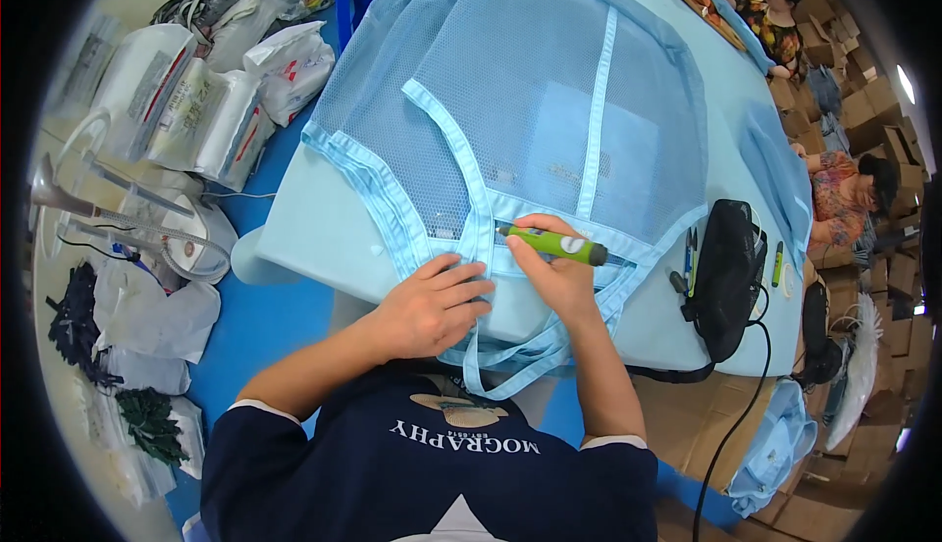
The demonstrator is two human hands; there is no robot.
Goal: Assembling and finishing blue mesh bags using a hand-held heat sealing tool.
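Note:
A light blue mesh bag (510, 101) with bound edges lies on the pale blue table, over a second mesh piece (363, 81). Its straps (510, 375) loop over the near table edge. My left hand (437, 309) rests flat, fingers stretched out, on the binding where the straps meet the mesh. In my right hand (554, 272) is a thick green marker (554, 245) with dark ends, held nearly level. Its narrow dark tip points left, close above the bag's bound edge. Whether the tip touches the cloth, I cannot tell.
A black pouch (726, 277) lies on the table to the right, with pens (778, 263) beside it and a dark cable (746, 405) hanging down. Packaged bundles (177, 101) and a garment steamer (196, 238) stand left. Two people (844, 199) sit right, near cardboard boxes (873, 101).

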